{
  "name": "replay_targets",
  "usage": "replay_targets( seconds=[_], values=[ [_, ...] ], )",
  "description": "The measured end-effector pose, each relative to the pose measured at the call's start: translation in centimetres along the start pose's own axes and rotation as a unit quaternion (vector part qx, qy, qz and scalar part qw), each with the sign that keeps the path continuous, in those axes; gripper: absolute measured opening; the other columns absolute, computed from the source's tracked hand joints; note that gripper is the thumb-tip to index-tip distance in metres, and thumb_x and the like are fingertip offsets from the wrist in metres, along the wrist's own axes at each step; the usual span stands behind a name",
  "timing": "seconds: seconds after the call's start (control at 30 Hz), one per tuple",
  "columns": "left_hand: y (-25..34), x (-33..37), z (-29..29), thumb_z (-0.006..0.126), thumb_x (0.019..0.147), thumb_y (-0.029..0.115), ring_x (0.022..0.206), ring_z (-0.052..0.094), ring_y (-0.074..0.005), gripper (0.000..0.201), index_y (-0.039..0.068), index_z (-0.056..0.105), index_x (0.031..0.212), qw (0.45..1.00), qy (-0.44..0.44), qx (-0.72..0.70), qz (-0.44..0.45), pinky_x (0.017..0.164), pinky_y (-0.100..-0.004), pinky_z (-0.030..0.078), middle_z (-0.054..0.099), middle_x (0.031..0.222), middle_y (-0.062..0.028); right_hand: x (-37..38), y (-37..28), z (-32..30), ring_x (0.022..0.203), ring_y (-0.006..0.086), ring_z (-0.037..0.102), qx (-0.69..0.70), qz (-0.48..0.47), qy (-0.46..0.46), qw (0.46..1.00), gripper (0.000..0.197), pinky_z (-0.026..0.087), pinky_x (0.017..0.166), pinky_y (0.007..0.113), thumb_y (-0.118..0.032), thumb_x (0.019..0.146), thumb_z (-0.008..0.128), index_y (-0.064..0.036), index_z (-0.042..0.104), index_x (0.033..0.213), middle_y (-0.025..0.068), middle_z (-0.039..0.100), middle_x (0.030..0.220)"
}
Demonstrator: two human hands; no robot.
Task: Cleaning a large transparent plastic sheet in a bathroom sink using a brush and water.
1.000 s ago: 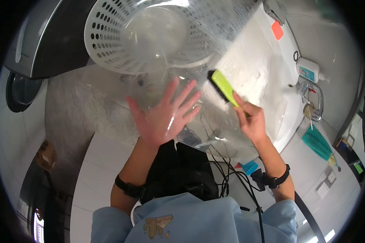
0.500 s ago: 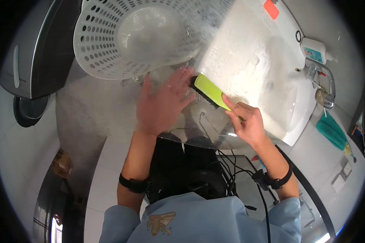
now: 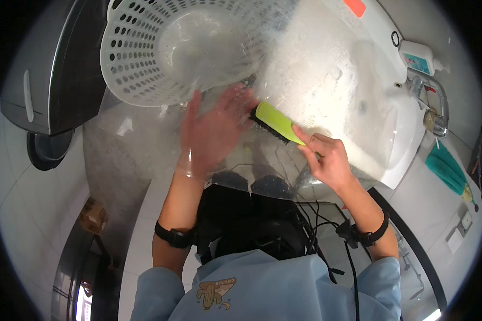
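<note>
A clear plastic sheet (image 3: pixel 144 142), wet in places, spreads in front of me and hangs over the sink's near edge. My left hand (image 3: pixel 213 131) is underneath it, seen hazily through the plastic, with its fingers stretched out and apart. In my right hand (image 3: pixel 326 158) is the handle of a green brush (image 3: pixel 277 120) with black bristles. Its head lies against the sheet, just right of my left fingertips. The bristles face down and to the left, toward that hand.
A white perforated laundry basket (image 3: pixel 124 85) stands at the back left. The white sink (image 3: pixel 399 155) has a chrome tap (image 3: pixel 439 107) on its right, beside a white bottle (image 3: pixel 416 58) and a green cloth (image 3: pixel 445 170). Black cables (image 3: pixel 353 273) hang near my right arm.
My view has shifted slightly, so the basket and sink sit a little differently. The sheet now reaches over my left wrist. The brush stays in my right hand, almost in place.
</note>
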State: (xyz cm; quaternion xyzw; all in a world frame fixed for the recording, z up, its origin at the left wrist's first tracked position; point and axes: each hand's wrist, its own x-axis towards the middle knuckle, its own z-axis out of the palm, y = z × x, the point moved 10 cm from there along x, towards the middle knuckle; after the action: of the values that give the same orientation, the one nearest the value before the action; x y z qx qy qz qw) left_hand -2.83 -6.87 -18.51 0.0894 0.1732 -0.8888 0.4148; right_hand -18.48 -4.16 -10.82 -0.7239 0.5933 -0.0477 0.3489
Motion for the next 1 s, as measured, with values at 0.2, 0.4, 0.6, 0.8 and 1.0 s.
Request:
replay_targets(
  seconds=[0.2, 0.4, 0.6, 0.8, 1.0],
  values=[
    [-0.2, 0.3, 0.7, 0.032, 0.094, 0.055, 0.127, 0.040, -0.0286, 0.066, 0.003, 0.043, 0.133, 1.000, -0.013, 0.002, -0.006, 0.110, -0.0430, 0.023, 0.051, 0.131, -0.0138, 0.0, -0.2, -0.1, 0.051, 0.0278, 0.050, 0.007, -0.001, 0.009, 1.000, 0.049, 0.043, 0.050, 0.038, -0.006, 0.077, 0.064, -0.0150, 0.059, 0.126, 0.0102, 0.050, 0.059],
    [0.1, 0.7, 0.0, 0.033, 0.094, 0.055, 0.126, 0.041, -0.0280, 0.066, 0.002, 0.044, 0.131, 0.999, -0.048, 0.003, -0.007, 0.110, -0.0420, 0.022, 0.052, 0.128, -0.0135, 0.4, -0.7, -0.4, 0.050, 0.0273, 0.049, 0.003, -0.014, 0.033, 0.999, 0.048, 0.042, 0.049, 0.038, -0.007, 0.078, 0.064, -0.0153, 0.060, 0.126, 0.0102, 0.049, 0.058],
    [0.1, 0.6, 0.0, 0.031, 0.093, 0.056, 0.133, 0.030, -0.0237, 0.070, 0.002, 0.035, 0.138, 0.999, 0.046, 0.000, 0.016, 0.111, -0.0413, 0.019, 0.038, 0.142, -0.0124, 3.1, -2.7, -1.8, 0.045, 0.0231, 0.047, -0.115, -0.015, 0.126, 0.985, 0.047, 0.040, 0.043, 0.035, -0.010, 0.079, 0.064, -0.0190, 0.060, 0.125, 0.0062, 0.046, 0.057],
    [0.4, -0.1, 0.4, 0.024, 0.094, 0.056, 0.140, 0.018, -0.0223, 0.075, 0.003, 0.020, 0.146, 0.997, 0.031, 0.059, 0.036, 0.115, -0.0413, 0.011, 0.021, 0.152, -0.0125, 1.8, -4.4, 0.6, 0.043, 0.0193, 0.047, -0.187, -0.073, 0.068, 0.977, 0.048, 0.039, 0.039, 0.032, -0.011, 0.080, 0.061, -0.0226, 0.059, 0.127, 0.0036, 0.046, 0.057],
    [-0.1, 0.2, 0.6, 0.021, 0.094, 0.058, 0.143, 0.011, -0.0228, 0.079, -0.001, 0.014, 0.147, 0.999, 0.015, 0.035, 0.027, 0.116, -0.0404, 0.007, 0.016, 0.154, -0.0140, 6.3, -3.4, -2.7, 0.042, 0.0177, 0.047, -0.200, -0.049, 0.156, 0.966, 0.046, 0.041, 0.039, 0.033, -0.017, 0.083, 0.059, -0.0228, 0.057, 0.129, 0.0035, 0.046, 0.056]
  ],
)
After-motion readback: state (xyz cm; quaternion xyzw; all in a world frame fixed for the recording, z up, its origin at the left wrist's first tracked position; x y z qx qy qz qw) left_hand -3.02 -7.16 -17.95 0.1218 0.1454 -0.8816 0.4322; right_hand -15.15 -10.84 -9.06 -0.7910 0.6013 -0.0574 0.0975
